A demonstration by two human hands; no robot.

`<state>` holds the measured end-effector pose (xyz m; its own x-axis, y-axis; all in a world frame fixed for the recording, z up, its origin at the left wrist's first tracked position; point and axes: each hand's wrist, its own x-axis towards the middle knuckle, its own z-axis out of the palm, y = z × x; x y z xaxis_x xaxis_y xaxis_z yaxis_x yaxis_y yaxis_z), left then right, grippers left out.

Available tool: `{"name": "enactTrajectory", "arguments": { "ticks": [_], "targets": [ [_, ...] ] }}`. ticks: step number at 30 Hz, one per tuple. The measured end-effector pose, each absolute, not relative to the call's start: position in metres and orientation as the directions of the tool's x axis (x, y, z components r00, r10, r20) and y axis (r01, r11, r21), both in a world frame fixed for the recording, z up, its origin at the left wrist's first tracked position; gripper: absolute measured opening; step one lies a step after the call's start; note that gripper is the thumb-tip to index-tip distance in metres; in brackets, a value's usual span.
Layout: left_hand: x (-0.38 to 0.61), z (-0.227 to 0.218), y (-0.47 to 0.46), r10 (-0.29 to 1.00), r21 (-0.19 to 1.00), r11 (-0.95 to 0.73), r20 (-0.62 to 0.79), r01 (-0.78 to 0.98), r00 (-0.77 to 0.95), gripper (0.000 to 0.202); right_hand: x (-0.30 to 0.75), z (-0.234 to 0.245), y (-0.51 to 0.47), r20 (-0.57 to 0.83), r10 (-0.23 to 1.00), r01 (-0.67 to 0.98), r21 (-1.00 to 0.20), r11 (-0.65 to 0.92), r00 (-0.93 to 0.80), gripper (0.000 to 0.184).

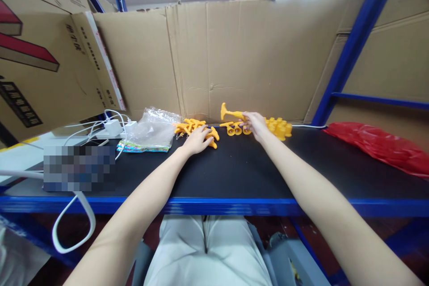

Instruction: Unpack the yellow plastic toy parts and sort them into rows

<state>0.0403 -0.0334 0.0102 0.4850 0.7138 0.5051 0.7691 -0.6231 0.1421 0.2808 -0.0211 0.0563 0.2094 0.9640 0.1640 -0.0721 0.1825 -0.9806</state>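
Note:
Both my arms reach forward over a black work surface (pixel 241 165). My left hand (pixel 197 139) rests with curled fingers on a pile of small orange plastic pieces (pixel 189 126) near the cardboard back wall. My right hand (pixel 256 124) grips a longer orange T-shaped piece (pixel 229 112) and holds it tilted above a short row of orange pieces (pixel 234 129). Just right of that hand sits a cluster of yellow-orange parts (pixel 279 127).
A crumpled clear plastic bag (pixel 150 130) lies left of the pile. White chargers and cables (pixel 112 127) sit further left. A red plastic bag (pixel 378 145) lies at the right. Cardboard (pixel 234 53) walls the back, and blue shelf posts (pixel 351 44) frame the bench.

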Motion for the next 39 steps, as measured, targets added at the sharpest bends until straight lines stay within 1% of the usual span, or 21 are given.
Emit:
{"name": "enactTrajectory", "arguments": {
  "ticks": [2,4,6,8,11,13,14,16,18,21,23,28,34,37,39],
  "targets": [
    [0.039,0.006,-0.029,0.725,0.136,-0.642,0.427,0.754,0.540,0.039,0.282,0.050,-0.017,0.302,0.911,0.116,-0.953,0.280,0.282,0.024],
    [0.038,0.003,-0.026,0.750,0.149,-0.632,0.363,0.760,0.553,0.041,0.283,0.042,-0.014,0.460,0.851,0.344,-0.865,0.364,0.255,0.032],
    [0.037,0.002,-0.024,0.780,0.158,-0.603,0.326,0.782,0.535,0.043,0.281,0.035,-0.012,0.583,0.798,0.558,-0.718,0.416,0.154,0.035],
    [0.037,0.003,-0.024,0.801,0.155,-0.573,0.313,0.805,0.510,0.045,0.276,0.030,-0.012,0.639,0.769,0.726,-0.545,0.420,0.034,0.033],
    [0.038,0.005,-0.026,0.824,0.142,-0.532,0.311,0.835,0.473,0.047,0.263,0.026,-0.012,0.641,0.750,0.884,-0.242,0.400,-0.164,0.030],
    [0.038,0.006,-0.028,0.834,0.138,-0.513,0.312,0.847,0.455,0.047,0.254,0.022,-0.011,0.611,0.744,0.926,-0.044,0.374,-0.271,0.032],
    [0.039,0.007,-0.028,0.836,0.139,-0.510,0.315,0.849,0.450,0.047,0.250,0.019,-0.010,0.591,0.745,0.933,0.037,0.358,-0.309,0.033],
    [0.039,0.007,-0.028,0.834,0.147,-0.510,0.323,0.847,0.447,0.046,0.245,0.013,-0.006,0.549,0.749,0.926,0.157,0.343,-0.371,0.035],
    [0.039,0.006,-0.027,0.834,0.154,-0.511,0.327,0.846,0.444,0.046,0.242,0.007,-0.003,0.515,0.750,0.910,0.241,0.338,-0.415,0.035],
    [0.038,0.005,-0.026,0.836,0.157,-0.510,0.323,0.846,0.444,0.044,0.243,0.001,0.001,0.498,0.752,0.897,0.320,0.304,-0.433,0.033],
    [0.038,0.005,-0.025,0.832,0.156,-0.516,0.325,0.842,0.449,0.044,0.244,-0.001,0.003,0.496,0.758,0.897,0.344,0.276,-0.423,0.032],
    [0.038,0.004,-0.024,0.833,0.162,-0.517,0.323,0.841,0.450,0.044,0.245,0.000,0.006,0.475,0.777,0.896,0.365,0.253,-0.413,0.034],
    [0.039,0.005,-0.024,0.821,0.152,-0.529,0.341,0.835,0.458,0.037,0.239,0.003,0.014,0.441,0.770,0.861,0.432,0.270,-0.462,0.037],
    [0.038,0.006,-0.023,0.813,0.158,-0.538,0.358,0.828,0.460,0.031,0.236,0.004,0.016,0.432,0.770,0.856,0.434,0.280,-0.470,0.036],
    [0.037,0.005,-0.022,0.811,0.172,-0.535,0.377,0.827,0.447,0.031,0.235,0.004,0.015,0.428,0.780,0.863,0.426,0.272,-0.457,0.037]
  ]
}}
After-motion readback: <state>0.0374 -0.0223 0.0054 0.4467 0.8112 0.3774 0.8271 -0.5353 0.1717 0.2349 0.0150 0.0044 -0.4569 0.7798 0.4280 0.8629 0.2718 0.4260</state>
